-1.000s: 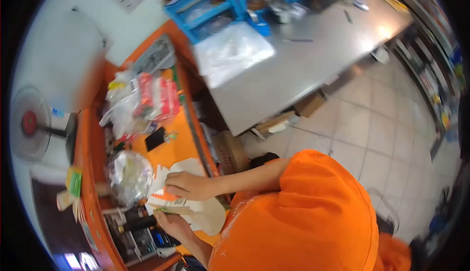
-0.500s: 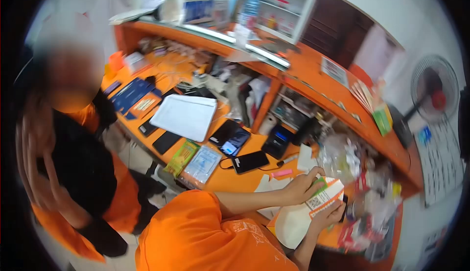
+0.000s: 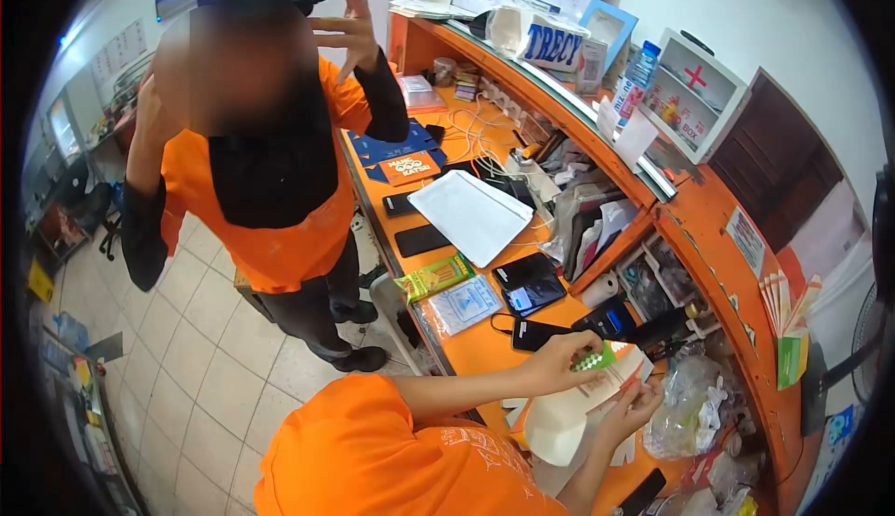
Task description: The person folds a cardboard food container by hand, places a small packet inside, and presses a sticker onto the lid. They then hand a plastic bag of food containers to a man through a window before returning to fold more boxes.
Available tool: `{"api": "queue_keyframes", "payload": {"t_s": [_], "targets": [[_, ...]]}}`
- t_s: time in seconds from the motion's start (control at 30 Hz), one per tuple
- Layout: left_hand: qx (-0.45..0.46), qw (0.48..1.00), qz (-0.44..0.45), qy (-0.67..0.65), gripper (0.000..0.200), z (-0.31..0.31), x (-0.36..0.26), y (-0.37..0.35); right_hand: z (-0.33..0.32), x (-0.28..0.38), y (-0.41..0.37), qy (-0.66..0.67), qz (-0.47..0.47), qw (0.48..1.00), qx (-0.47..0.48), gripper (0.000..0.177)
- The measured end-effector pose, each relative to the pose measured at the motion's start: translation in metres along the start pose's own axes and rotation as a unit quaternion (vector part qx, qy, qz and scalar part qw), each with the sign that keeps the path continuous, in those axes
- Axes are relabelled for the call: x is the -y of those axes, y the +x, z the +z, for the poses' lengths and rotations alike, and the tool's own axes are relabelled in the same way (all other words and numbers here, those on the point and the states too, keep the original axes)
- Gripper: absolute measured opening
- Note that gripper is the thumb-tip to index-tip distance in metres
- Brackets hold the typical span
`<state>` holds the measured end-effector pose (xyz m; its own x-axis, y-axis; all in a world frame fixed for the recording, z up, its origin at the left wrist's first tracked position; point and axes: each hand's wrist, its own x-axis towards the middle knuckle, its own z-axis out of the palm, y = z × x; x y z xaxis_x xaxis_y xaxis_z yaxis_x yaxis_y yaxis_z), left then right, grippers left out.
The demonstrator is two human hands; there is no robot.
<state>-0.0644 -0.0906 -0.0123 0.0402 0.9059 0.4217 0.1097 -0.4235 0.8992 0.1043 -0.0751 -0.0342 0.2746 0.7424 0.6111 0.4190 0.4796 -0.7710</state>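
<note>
My left hand (image 3: 562, 364) pinches the green, white-dotted end of a printed cardboard piece (image 3: 620, 374) with orange and white parts. My right hand (image 3: 629, 413) grips its lower edge, the fingers curled up along the side. A large cream-white card sheet (image 3: 557, 432) with an orange edge lies just under both wrists, at the desk's front. Beyond my left hand sits a black phone (image 3: 539, 334) with a cable. Close past my right hand is a clear plastic bag (image 3: 687, 413).
A person (image 3: 270, 143) in an orange top stands at the left, hands raised. On the orange desk (image 3: 466, 353) are several phones, a white tray (image 3: 473, 216), a yellow-green packet (image 3: 435, 277) and a payment terminal (image 3: 608, 320). An orange shelf (image 3: 718, 236) runs behind.
The view has swung left, showing more of the other person, whose hands are now raised. The cardboard piece has turned in my hands, so its printed QR face no longer shows plainly.
</note>
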Motion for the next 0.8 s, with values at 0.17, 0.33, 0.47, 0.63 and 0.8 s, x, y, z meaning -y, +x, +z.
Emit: {"api": "queue_keyframes", "payload": {"t_s": [0.17, 0.33, 0.47, 0.63, 0.8], "targets": [[-0.095, 0.995, 0.039, 0.022, 0.033, -0.006, 0.000, -0.003, -0.004, 0.035, 0.003, -0.043, -0.050, 0.996, 0.054, 0.023], [-0.070, 0.988, 0.132, 0.042, 0.031, 0.004, 0.006, -0.007, 0.015, 0.050, -0.002, 0.159, 0.161, 0.958, 0.177, 0.017], [-0.052, 0.991, 0.122, 0.018, 0.028, 0.009, 0.009, -0.012, 0.015, 0.044, -0.004, 0.213, 0.199, 0.942, 0.168, 0.011], [-0.036, 0.990, 0.133, 0.013, 0.026, 0.015, 0.010, -0.015, 0.009, 0.029, -0.005, 0.223, 0.187, 0.945, 0.149, 0.003], [-0.016, 0.995, 0.098, -0.015, 0.027, 0.020, 0.010, -0.017, 0.006, 0.027, -0.007, 0.216, 0.169, 0.951, 0.143, 0.003]]}}
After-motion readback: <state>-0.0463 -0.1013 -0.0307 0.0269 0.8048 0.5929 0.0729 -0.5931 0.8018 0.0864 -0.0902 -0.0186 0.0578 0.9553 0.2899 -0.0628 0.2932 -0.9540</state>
